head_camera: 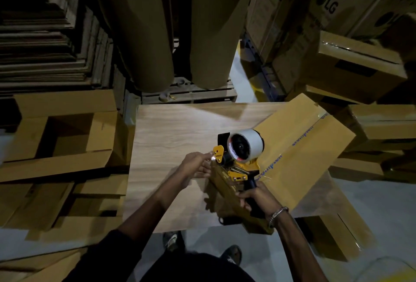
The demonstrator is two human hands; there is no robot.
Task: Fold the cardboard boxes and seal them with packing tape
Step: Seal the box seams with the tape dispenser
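Far left: stacks of flat cardboard sheets (40, 40), dim. Below them, unfolded boxes (60, 137) w/ flaps open, lying on the floor beside the bench (180, 128), which has a pale wood-grain top.

Centre back: two big brown paper rolls (175, 22) standing upright on a pallet (191, 92).

Centre: left hand (195, 165) at the front end of the tape dispenser (238, 160), fingers curled, pinching at the tape end by the yellow tab; exact contact blurred. Dispenser is yellow & black, w/ a white-ish tape roll (246, 144) on a black hub, red ring inside. Small black print on the yellow tab, unreadable.

Right hand (258, 196) wraps round the dispenser's black handle; metal bracelet (278, 213) on the wrist.

The box (299, 146) being sealed: long, narrow, yellow-brown, lying diagonally on the bench's right part, near end under the dispenser, far end pointing up-right. Clear tape runs along its top seam, glossy. Blue lettering along the seam, reads approx "crompton", partly blurred.

Right: more closed boxes (387, 124) stacked on the floor. Upper right: large cartons (337, 4) printed "LG" w/ round logo.
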